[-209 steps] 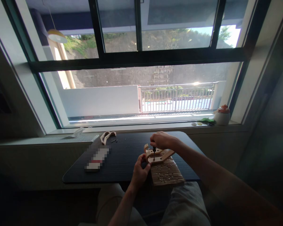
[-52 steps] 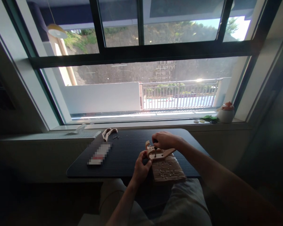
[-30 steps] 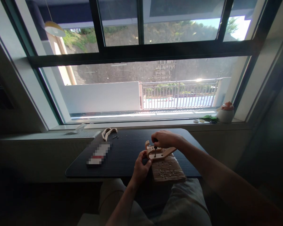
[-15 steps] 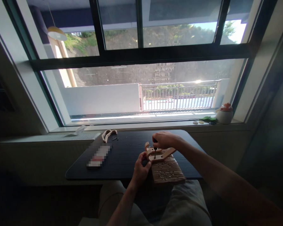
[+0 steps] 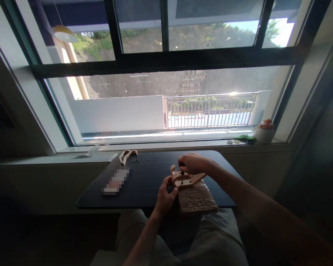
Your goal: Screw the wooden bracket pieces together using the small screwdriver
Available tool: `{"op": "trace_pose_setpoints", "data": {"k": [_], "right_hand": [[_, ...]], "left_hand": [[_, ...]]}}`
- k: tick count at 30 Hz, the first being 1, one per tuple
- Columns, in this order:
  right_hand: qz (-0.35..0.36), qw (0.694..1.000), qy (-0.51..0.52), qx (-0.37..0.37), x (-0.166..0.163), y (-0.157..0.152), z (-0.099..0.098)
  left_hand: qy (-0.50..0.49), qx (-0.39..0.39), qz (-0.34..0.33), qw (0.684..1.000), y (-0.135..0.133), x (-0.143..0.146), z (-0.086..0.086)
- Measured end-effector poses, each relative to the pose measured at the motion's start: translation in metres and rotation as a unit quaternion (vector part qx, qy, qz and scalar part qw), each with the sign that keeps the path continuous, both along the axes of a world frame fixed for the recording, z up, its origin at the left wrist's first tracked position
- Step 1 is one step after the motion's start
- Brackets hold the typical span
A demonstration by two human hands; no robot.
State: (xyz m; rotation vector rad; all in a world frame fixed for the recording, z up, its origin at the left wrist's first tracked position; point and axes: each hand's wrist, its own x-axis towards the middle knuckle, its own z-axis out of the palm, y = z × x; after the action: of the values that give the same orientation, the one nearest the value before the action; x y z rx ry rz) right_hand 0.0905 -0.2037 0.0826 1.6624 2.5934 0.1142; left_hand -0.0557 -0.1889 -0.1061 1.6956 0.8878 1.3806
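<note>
My right hand is closed around the dark handle of a screwdriver, which stands upright with its shaft pointing down. Its tip meets a pale curved wooden piece with dark holes in it. At that piece's left end, my left hand grips it, thumb in front and fingers behind. Beneath the piece lies a brown block with a shiny, patterned top, reaching the table's front edge. A screw under the tip is too small to make out.
On the dark table, two more curved wooden pieces lie at the back left, beside several small screws. A blurred-out flat item is nearer the left edge. A white pot stands on the windowsill.
The camera view has tilted slightly, so the scene sits a little higher. Both hands keep their places on the screwdriver and the wooden piece.
</note>
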Motion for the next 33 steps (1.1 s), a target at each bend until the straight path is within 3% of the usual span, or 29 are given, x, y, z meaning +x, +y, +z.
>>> {"op": "trace_pose_setpoints", "data": {"k": [9, 21, 33], "right_hand": [[-0.018, 1.000, 0.006, 0.019, 0.000, 0.005, -0.009], [-0.003, 1.000, -0.004, 0.011, -0.002, -0.007, 0.010], [-0.021, 0.999, 0.009, 0.026, 0.005, 0.004, -0.003]], "left_hand": [[-0.012, -0.005, 0.005, 1.000, 0.001, 0.001, -0.002], [0.000, -0.011, 0.005, 1.000, 0.003, 0.000, -0.005], [0.002, -0.002, 0.002, 1.000, 0.000, 0.000, -0.002]]}}
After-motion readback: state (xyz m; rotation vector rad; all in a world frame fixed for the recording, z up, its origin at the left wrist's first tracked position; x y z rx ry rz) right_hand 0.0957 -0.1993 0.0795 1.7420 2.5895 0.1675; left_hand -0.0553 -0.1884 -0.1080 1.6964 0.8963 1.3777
